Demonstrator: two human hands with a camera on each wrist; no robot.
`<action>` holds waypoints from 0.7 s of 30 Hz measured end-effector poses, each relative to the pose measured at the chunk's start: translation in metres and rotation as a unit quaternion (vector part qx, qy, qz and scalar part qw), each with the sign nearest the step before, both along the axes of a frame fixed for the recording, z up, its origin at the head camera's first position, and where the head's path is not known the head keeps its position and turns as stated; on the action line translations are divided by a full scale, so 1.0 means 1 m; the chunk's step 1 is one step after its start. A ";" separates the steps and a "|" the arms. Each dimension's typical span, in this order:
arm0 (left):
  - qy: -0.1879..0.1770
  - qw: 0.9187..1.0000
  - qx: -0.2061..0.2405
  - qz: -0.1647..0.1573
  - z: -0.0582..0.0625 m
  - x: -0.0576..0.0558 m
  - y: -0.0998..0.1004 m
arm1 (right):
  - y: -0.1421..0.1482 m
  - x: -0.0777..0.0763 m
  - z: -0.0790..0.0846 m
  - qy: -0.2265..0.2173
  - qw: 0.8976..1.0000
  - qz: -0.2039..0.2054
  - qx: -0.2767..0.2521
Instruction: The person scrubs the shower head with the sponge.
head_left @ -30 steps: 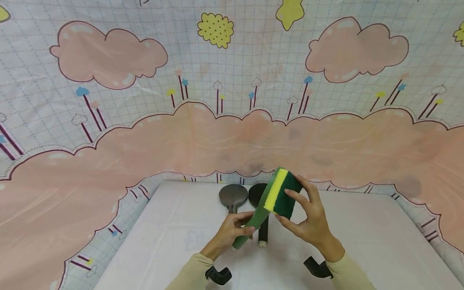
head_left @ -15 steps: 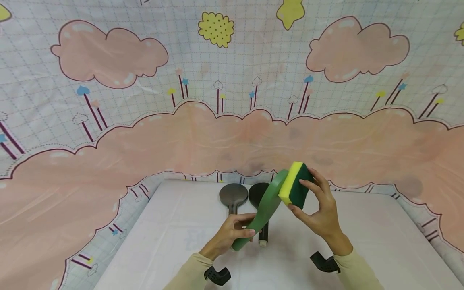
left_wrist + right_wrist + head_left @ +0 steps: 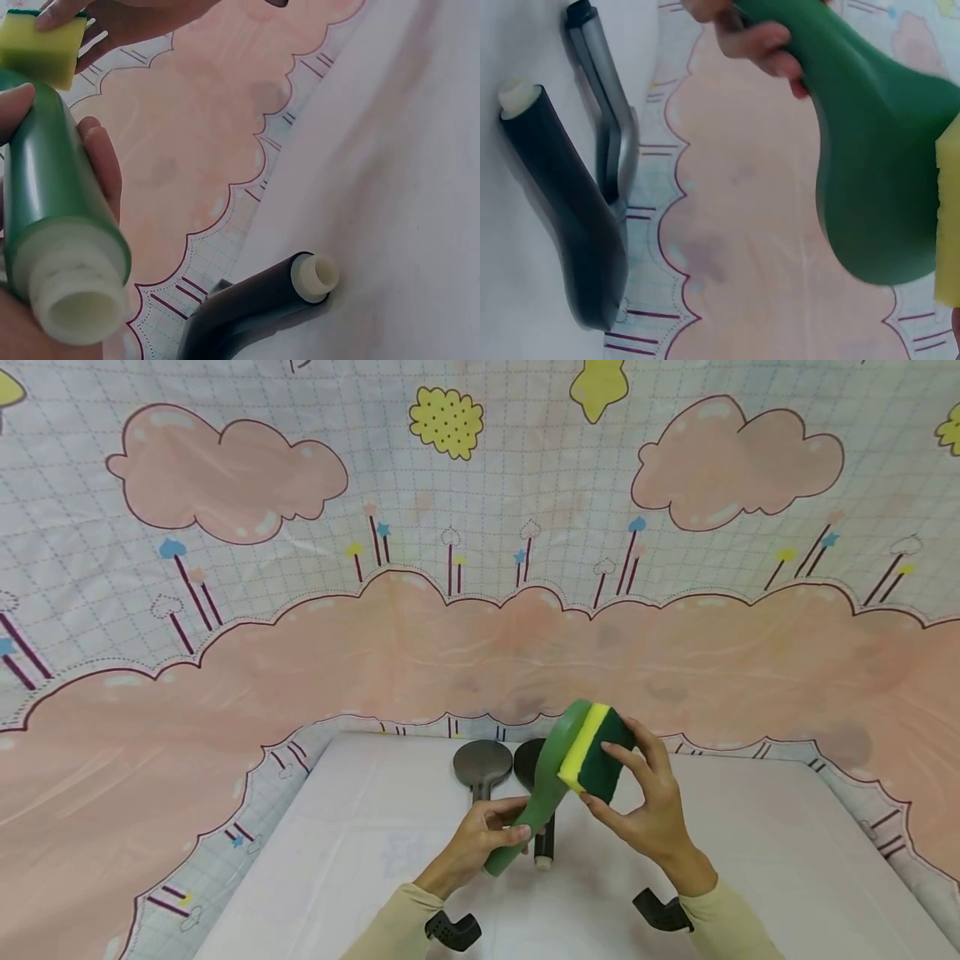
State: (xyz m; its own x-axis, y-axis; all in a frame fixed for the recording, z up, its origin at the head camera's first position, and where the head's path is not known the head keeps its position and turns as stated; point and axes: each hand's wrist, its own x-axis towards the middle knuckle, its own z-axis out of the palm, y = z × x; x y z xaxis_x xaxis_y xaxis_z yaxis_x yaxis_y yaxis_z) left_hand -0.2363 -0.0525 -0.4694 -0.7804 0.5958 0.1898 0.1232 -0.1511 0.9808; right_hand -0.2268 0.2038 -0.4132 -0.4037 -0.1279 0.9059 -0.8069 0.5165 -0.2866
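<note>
My left hand (image 3: 483, 839) grips the handle of a green shower head (image 3: 557, 760), tilted up to the right above the table. In the left wrist view its hollow whitish connector (image 3: 79, 304) points at the camera. My right hand (image 3: 652, 810) pinches a sponge (image 3: 600, 756) by its edges, its dark green scouring side outward. The sponge's yellow side (image 3: 949, 217) lies against the shower head's face in the right wrist view. Behind them, a grey shower head (image 3: 482, 764) and a black shower head (image 3: 544, 843) lie side by side on the table, the black one partly hidden.
The white table (image 3: 360, 860) ends at the back against a patterned cloth (image 3: 465, 668) with pink clouds. A black wrist mount (image 3: 453, 931) sits at my left wrist, another mount (image 3: 660, 910) at my right.
The sponge first shifted up and right along the green shower head, then came back down and left. The green shower head has turned slightly in my left hand; the other shower heads stay put.
</note>
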 end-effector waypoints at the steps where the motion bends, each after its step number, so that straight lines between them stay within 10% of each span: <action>1: -0.002 1.000 0.000 0.002 0.001 0.000 0.000 | -0.002 0.000 0.000 0.005 1.000 -0.001 0.006; 21: -0.014 0.999 0.018 0.026 0.000 -0.003 0.007 | -0.014 -0.003 -0.009 0.043 0.997 -0.028 0.061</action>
